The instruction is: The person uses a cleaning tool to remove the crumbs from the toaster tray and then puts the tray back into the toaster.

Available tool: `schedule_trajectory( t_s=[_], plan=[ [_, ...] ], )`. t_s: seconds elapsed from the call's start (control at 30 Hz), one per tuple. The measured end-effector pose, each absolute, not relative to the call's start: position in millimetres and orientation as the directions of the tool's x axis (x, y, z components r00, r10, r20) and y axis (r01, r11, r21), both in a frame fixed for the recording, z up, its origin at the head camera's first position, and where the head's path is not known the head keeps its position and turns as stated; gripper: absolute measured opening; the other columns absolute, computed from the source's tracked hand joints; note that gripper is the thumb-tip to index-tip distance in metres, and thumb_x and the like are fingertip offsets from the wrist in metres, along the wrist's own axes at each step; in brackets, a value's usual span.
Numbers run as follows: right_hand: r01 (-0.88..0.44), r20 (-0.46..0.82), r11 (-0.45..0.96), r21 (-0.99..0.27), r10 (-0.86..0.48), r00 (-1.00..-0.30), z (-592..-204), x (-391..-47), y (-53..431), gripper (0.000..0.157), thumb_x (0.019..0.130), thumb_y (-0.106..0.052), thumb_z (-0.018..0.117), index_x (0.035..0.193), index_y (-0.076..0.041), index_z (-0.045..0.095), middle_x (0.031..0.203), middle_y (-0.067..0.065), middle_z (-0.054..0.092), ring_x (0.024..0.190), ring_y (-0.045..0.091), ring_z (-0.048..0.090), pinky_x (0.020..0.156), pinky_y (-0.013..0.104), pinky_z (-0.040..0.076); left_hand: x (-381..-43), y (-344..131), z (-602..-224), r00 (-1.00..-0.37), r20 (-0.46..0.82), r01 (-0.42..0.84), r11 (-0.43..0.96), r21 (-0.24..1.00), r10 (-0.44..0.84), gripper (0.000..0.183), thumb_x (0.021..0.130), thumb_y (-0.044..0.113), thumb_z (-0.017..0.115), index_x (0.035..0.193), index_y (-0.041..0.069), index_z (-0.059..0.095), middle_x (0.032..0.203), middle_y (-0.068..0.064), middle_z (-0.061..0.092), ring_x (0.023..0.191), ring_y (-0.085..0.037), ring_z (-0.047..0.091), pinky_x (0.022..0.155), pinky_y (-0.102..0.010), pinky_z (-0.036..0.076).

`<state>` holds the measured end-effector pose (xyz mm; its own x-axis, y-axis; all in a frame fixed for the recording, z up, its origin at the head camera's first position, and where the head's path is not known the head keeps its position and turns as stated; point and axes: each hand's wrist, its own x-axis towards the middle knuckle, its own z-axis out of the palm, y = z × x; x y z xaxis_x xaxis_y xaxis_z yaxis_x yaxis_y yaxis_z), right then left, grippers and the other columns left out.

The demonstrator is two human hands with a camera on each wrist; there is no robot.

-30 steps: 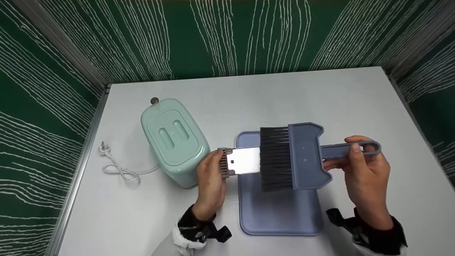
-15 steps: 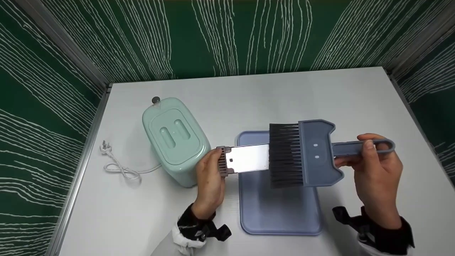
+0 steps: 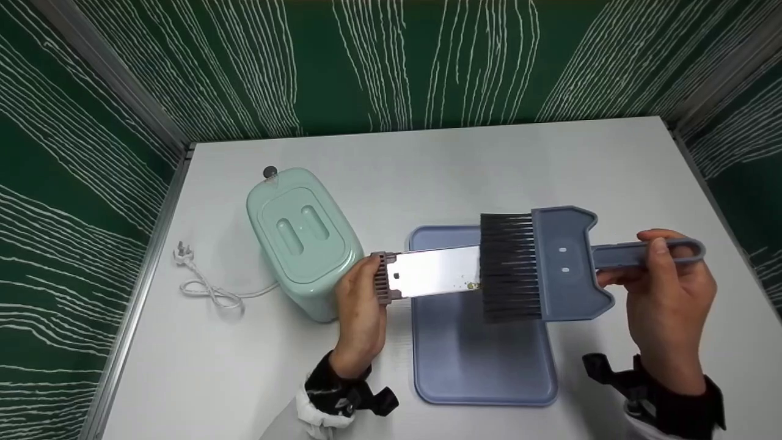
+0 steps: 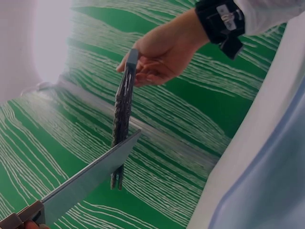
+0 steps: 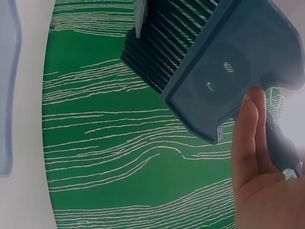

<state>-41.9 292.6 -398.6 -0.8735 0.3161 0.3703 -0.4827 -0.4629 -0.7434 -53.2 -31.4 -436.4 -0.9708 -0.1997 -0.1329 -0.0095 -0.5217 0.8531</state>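
the slotted brown end (image 3: 380,278) of a flat metal tool (image 3: 435,272) is pinched by the left hand (image 3: 360,315), near the middle of the head view; the fingers are closed round it. the loop-ended handle (image 3: 626,255) of a blue-grey brush (image 3: 565,263) is gripped between thumb and fingers of the right hand (image 3: 672,305), at right of the frame.

from the left fingers the tool is pointed toward the right of the frame, its long axis nearly level and slightly raised at the right. from the right fingers the brush is pointed the opposite way, handle to the right and dark bristles (image 3: 512,269) to the left, its long axis almost in line with the tool's. the tool's right end is covered by the bristles, between the two hands, a little nearer the left fingers. in the left wrist view the blade is seen edge-on, crossed by the bristles, with their tips shown below it. a few yellowish specks (image 3: 471,286) are seen on the metal beside the bristles.

below both is a blue tray (image 3: 482,379), laid on the white table (image 3: 342,397). left of the left hand is set a mint-green container (image 3: 299,214); farther left is a white plug cord (image 3: 214,296).
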Motion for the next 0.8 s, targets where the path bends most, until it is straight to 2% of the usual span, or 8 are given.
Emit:
schedule_trajectory(
  t_s=[0.27,0.8],
  plan=[
    [-0.503,0.371,-0.445,-0.741,0.353,-0.859,-396.6,-42.8,295.8,0.015,0.106,0.007,0.05,0.114,0.02,0.054,0.077,0.028,0.068,0.05,0.031,0.067,0.057,0.033,0.061,-51.2,-31.7,-433.2,-0.969,-0.123,0.008,-0.528,0.849,-0.213,0.029,0.108,0.009,0.046,0.104,-0.007,0.069,0.095,-0.014,0.068,0.083,-0.019,0.065,0.068,-0.027,0.056],
    [-0.547,0.375,-0.445,-0.709,0.42,-0.827,-391.7,-43.4,302.7,0.014,0.105,0.01,0.049,0.111,0.022,0.054,0.075,0.029,0.067,0.049,0.03,0.067,0.051,0.033,0.059,-50.3,-33.5,-428.9,-0.964,-0.128,0.016,-0.534,0.845,-0.232,0.029,0.108,0.01,0.046,0.1,-0.004,0.07,0.09,-0.013,0.068,0.076,-0.017,0.065,0.062,-0.026,0.055]
  ],
)
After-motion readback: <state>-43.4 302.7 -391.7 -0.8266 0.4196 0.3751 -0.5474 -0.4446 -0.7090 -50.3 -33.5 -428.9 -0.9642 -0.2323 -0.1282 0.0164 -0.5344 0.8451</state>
